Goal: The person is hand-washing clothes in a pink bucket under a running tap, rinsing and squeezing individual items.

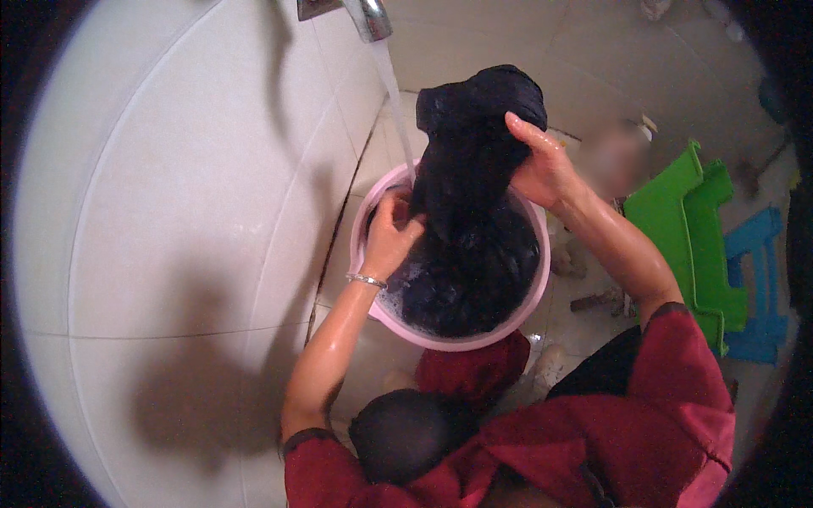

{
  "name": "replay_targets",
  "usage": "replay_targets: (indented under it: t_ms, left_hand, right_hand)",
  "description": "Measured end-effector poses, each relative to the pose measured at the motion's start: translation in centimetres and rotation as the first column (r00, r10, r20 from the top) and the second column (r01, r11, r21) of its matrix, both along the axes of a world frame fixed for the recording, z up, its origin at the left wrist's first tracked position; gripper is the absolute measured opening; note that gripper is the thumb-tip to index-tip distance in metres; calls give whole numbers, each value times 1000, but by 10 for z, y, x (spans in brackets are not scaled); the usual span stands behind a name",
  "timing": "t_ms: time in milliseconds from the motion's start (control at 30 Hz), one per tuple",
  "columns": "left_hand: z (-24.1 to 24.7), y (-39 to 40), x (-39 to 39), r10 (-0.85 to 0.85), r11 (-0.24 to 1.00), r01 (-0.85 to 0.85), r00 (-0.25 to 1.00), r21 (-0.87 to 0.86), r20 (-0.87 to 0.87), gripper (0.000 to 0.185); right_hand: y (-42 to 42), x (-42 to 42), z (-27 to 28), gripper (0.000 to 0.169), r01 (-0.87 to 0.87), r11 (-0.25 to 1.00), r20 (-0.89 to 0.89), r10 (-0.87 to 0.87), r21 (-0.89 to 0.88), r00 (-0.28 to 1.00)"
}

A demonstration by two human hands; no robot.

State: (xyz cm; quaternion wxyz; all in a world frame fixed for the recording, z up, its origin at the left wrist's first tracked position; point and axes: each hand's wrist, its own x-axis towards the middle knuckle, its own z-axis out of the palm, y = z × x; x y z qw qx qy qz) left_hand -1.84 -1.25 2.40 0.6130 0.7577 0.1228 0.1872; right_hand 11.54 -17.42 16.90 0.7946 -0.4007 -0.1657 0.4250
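A wet black garment is lifted partly out of a pink plastic basin. My right hand grips its right side, thumb on top and fingers behind the cloth. My left hand is at the basin's left side, its fingers curled against the garment's lower edge; the fingertips are partly hidden. A bracelet circles my left wrist. More dark cloth lies in the soapy water, with foam near the lower left rim. From a chrome tap a stream of water runs down at the basin's far left edge.
White wall tiles rise close on the left. A green plastic stool and a blue plastic one stand at the right. Dark red cloth shows below the basin, near my knee.
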Motion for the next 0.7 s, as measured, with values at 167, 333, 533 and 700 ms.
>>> replay_targets:
  t_ms: [167,333,533,700]
  left_hand:
    - [-38,3,-6,-70,998,68,989,-18,-130,28]
    - [3,5,-8,132,765,-67,990,-640,53,25]
    - [22,-29,-9,43,907,-119,980,405,194,77]
    - [17,-47,-3,-20,880,31,999,474,-27,53]
  right_hand:
    - [4,-1,12,39,31,996,-22,-29,86,999]
    - [-16,22,12,34,85,991,101,-95,98,990]
    - [0,3,14,40,28,996,48,-32,85,998]
    - [-2,-18,10,42,-4,1000,101,2,22,995]
